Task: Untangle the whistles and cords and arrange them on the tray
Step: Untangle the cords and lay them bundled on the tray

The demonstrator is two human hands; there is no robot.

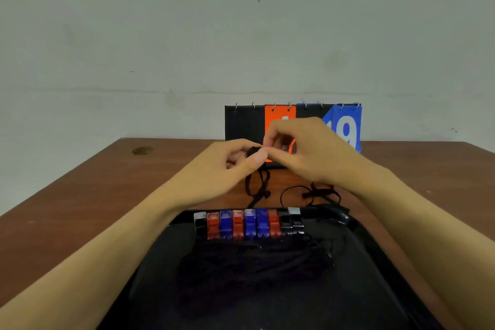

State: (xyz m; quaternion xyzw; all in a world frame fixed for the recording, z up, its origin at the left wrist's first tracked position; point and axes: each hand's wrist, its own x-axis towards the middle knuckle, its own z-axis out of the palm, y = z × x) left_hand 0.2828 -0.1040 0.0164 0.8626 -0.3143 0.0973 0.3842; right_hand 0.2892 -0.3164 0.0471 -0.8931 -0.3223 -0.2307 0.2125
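Black whistle (253, 152) half-hidden between fingers (261, 155)

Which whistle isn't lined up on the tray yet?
The black whistle pinched between the left hand and right hand, held above the table; the red, blue and black ones sit in a row on the tray.

Pale scuffed wall (160, 35) — brown wooden table (80, 195) against it.

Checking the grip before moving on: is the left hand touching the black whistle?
Touching. The head view shows the left hand pinching the black whistle between thumb and fingers.
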